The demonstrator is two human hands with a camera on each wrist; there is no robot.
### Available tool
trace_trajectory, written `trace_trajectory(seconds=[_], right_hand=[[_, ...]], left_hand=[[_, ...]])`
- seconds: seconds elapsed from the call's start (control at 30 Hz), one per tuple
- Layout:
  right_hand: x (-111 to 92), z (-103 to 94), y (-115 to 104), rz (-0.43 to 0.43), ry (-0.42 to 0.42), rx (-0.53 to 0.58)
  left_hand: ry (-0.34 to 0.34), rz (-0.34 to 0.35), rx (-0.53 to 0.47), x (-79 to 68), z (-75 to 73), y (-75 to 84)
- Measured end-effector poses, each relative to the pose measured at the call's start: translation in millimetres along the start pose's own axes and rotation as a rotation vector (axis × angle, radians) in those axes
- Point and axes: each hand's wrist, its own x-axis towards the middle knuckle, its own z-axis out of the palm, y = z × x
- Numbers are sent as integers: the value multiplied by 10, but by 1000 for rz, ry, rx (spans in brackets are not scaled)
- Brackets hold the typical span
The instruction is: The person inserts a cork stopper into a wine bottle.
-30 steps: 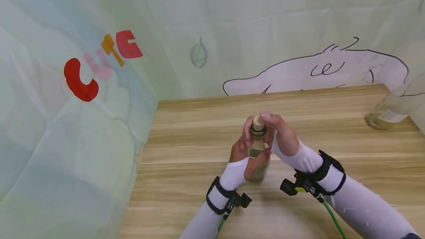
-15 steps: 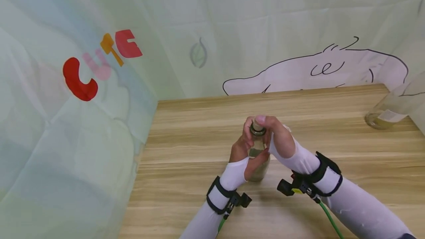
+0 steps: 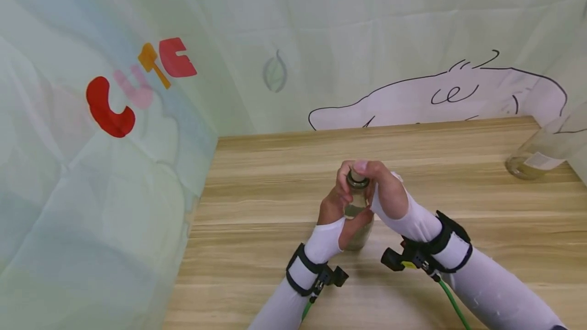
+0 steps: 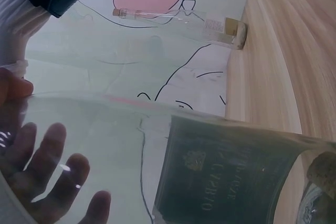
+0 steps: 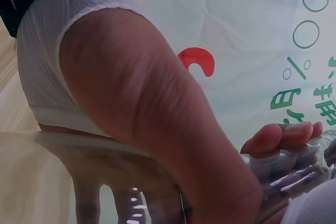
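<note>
A clear glass bottle with a dark green label stands on the wooden table in front of me. My left hand grips it round the upper body and neck. A cork sits in its mouth, mostly hidden under the thumb of my right hand. That thumb presses on the cork's top, while the right fingers lie round the bottle's far side. In the left wrist view, several fingers show through the glass. The right wrist view shows the base of my right thumb beside the glass.
Another corked glass bottle with a pale label stands at the table's right edge. The wooden table meets a printed cloth backdrop at the back and left. Green cables trail from both wrist cameras.
My right thumb has come down onto the cork, and less of the cork shows above the bottle's mouth. The left hand and the bottle have stayed in place.
</note>
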Motion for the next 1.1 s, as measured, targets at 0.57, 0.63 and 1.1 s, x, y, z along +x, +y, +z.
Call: trace_trajectory(seconds=[0.57, 0.63, 1.1], right_hand=[[-6, 10, 3, -26, 18, 13], [-5, 12, 3, -28, 19, 16], [-123, -69, 30, -183, -25, 43]], left_hand=[[30, 36, 55, -6, 47, -104], [34, 42, 56, -4, 49, -109], [16, 56, -24, 45, 12, 43]])
